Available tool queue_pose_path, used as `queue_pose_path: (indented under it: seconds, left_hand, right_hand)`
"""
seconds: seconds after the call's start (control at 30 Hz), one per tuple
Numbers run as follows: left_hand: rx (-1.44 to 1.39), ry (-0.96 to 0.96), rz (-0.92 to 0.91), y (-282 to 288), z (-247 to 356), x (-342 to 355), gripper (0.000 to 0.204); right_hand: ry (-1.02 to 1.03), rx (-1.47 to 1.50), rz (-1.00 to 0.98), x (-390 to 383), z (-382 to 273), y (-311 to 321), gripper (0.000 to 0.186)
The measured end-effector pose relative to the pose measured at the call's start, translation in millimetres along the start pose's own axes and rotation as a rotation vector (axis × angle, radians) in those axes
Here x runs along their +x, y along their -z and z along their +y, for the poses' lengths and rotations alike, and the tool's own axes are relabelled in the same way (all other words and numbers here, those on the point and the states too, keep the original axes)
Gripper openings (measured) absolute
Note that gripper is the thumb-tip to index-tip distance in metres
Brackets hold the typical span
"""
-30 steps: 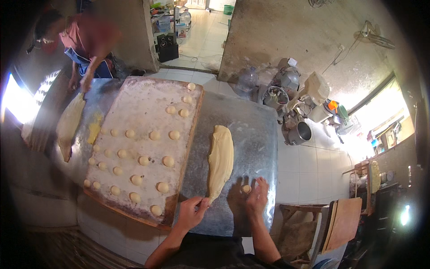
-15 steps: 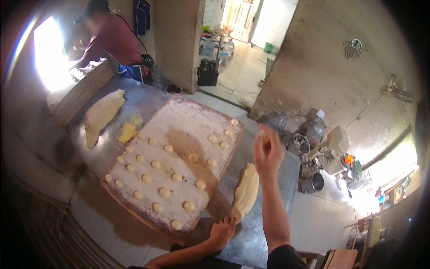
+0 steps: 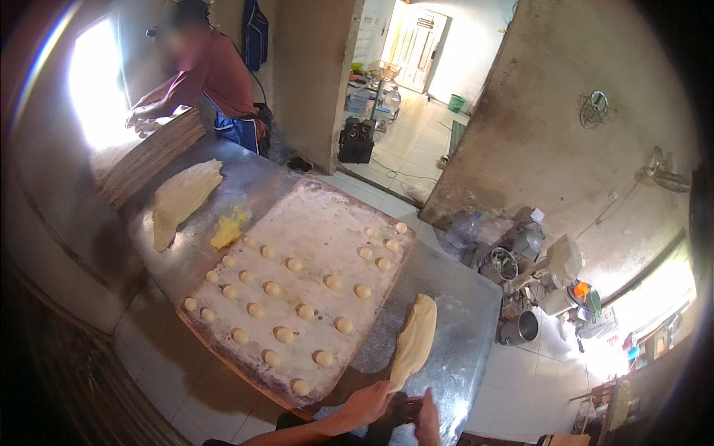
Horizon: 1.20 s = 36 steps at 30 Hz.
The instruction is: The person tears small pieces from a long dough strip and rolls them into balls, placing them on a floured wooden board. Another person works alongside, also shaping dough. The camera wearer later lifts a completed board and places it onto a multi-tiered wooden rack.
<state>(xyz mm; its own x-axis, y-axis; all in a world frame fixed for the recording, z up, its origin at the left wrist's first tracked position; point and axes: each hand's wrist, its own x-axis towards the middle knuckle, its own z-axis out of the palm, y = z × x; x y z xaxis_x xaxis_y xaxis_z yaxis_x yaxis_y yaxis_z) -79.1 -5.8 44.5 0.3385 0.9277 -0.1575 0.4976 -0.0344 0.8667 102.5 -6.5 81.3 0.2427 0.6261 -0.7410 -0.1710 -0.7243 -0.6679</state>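
Observation:
A long strip of pale dough (image 3: 415,342) lies on the metal table to the right of a floured board (image 3: 312,215). My left hand (image 3: 370,402) is closed around the strip's near end. Close by on its right is my right hand (image 3: 426,418), low at the table's front edge; its fingers are mostly hidden, and I cannot make out whether they hold anything. Small round dough balls, one of them a ball (image 3: 343,325) near the board's right edge, sit spaced in loose rows on the flour.
A larger dough slab (image 3: 186,199) and a yellow soft lump (image 3: 229,228) rest on the metal table (image 3: 465,297) left of the board. At the far left a person (image 3: 223,82) leans over stacked boards (image 3: 149,160). Pots (image 3: 520,325) and containers stand on the floor at right.
My right hand has dropped from above the table's right side to beside my left hand. One more dough ball sits at the board's far right. The view has shifted slightly.

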Motion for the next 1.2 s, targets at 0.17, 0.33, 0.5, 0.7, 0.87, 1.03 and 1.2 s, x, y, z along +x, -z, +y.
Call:
queue_pose_path:
  seconds: [0.17, 0.33, 0.5, 0.7, 0.87, 1.03, 1.2]
  left_hand:
    - [0.744, -0.643, 0.125, -20.5, 22.9, -45.8, 0.032]
    - [0.201, -0.923, 0.282, -27.8, 56.0, 26.7, 0.032]
    - [0.484, -0.647, -0.288, -66.4, 22.3, 34.0, 0.040]
    - [0.208, -0.443, -0.068, -68.2, -19.4, 38.6, 0.047]
    - [-0.107, -0.460, 0.135, -33.6, 3.6, 29.1, 0.041]
    - [-1.090, -0.049, 0.441, -29.1, -17.3, 47.0, 0.039]
    - [-1.454, 0.112, 0.634, 4.8, -0.9, 58.6, 0.038]
  right_hand:
    - [0.012, 0.435, -0.349, 48.4, 76.7, -17.9, 0.053]
    - [-0.132, 0.798, -0.509, 3.6, 94.2, 13.5, 0.045]
    - [0.358, 0.300, -0.186, 1.7, 95.2, 33.1, 0.049]
    - [0.714, 0.283, -0.344, -28.5, 109.0, 55.0, 0.045]
    - [0.947, -0.607, 0.169, -15.5, 106.2, 62.4, 0.027]
    - [1.006, -1.311, 0.476, 40.7, 65.5, 40.7, 0.055]
    - [1.178, -0.952, 0.214, -11.8, 112.2, 31.0, 0.044]
